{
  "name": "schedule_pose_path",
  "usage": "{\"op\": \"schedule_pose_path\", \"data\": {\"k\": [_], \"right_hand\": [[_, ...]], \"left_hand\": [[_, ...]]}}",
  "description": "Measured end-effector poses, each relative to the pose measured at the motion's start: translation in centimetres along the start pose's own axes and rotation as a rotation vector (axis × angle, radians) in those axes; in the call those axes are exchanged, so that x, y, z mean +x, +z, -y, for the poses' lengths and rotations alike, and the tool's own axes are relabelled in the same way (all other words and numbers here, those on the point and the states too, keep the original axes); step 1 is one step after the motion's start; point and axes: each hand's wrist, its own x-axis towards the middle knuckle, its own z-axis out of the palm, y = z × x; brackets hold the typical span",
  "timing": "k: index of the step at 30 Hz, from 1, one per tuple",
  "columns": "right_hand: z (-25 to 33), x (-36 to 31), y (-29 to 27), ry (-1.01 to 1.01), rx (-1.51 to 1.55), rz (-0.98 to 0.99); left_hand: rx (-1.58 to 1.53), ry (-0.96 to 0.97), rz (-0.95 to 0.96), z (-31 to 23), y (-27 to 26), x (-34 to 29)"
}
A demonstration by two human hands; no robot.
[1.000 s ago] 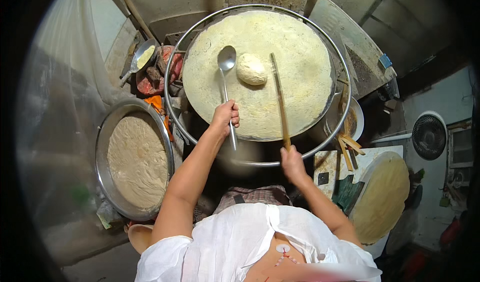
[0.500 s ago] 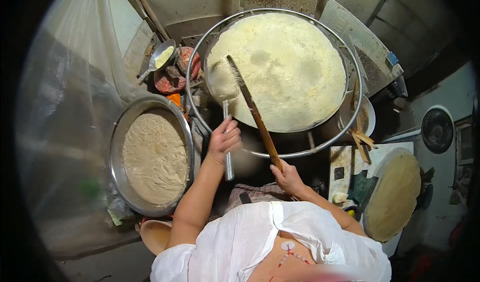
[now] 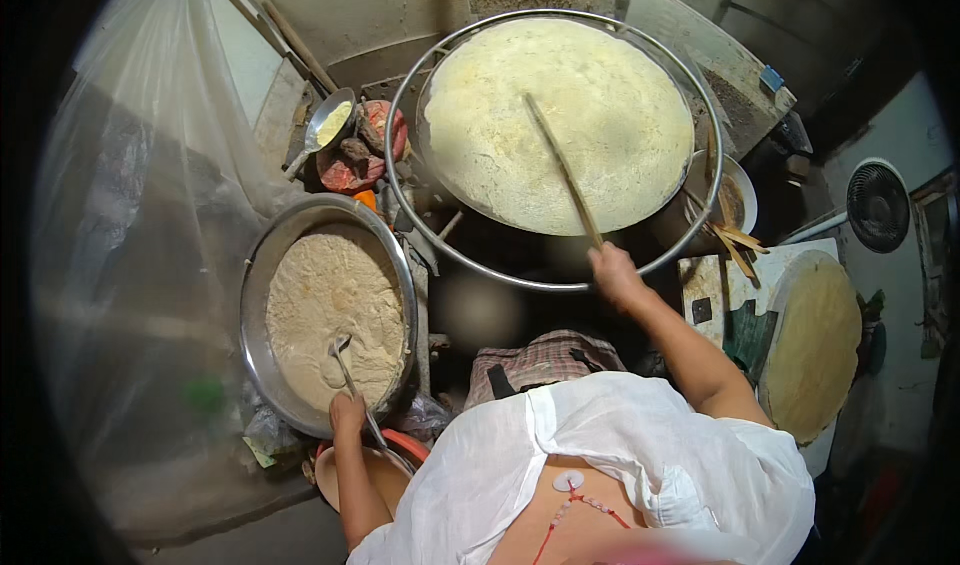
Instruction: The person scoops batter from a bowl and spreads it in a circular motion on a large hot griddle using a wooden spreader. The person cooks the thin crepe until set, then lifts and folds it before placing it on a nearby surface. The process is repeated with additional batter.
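Note:
My left hand is closed round the handle of a metal ladle. The ladle's head rests in thick, pale batter that fills much of a large metal basin at my left. In my right hand is the near end of a long wooden spreading stick. That stick lies across a thin, pale yellow layer of batter covering the big round griddle, its far tip near the middle.
A metal ring surrounds the griddle. Left of it, a small pan of pale yellow stuff stands beside a red bundle. On the right are wood sticks, a white bowl, a round flatbread and a fan.
My left hand has carried the ladle from above the griddle's left side down into the basin. My right hand has moved rightward and away from me, and the stick's tip has shifted right.

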Motion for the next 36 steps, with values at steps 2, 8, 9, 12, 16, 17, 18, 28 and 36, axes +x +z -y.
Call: {"op": "schedule_pose_path", "data": {"k": [2,8,9,12,16,17,18,28,36], "right_hand": [[0.9,-3.5,0.8,0.002,-0.073,0.075],[0.6,-9.2,0.1,0.095,0.272,0.144],[0.4,-9.6,-0.4,0.154,0.29,0.089],[-3.0,-9.9,-1.6,0.223,0.239,-0.097],[-5.7,-9.4,-5.3,0.51,0.337,0.073],[-6.0,-8.9,-6.7,0.579,0.319,0.144],[-7.2,-7.4,-7.4,0.379,0.059,0.076],[-6.5,3.3,-11.6,0.247,-0.578,0.058],[-7.6,12.4,-15.0,0.126,-0.693,0.071]], "left_hand": [[-0.094,-0.079,0.065,-7.6,-3.8,0.2],[-0.921,0.051,0.294,-22.3,4.6,8.6],[-0.99,0.065,0.301,-25.6,5.9,8.9],[-1.389,-0.334,0.502,-32.7,9.2,9.1],[-1.761,-0.755,0.776,-36.2,12.3,7.8],[-1.759,-0.669,0.838,-36.4,13.8,7.5],[-1.707,-0.722,0.78,-37.0,14.7,7.0],[-1.755,-0.793,0.573,-39.4,13.7,3.4],[-1.634,-0.628,0.441,-35.6,10.9,12.1]]}}
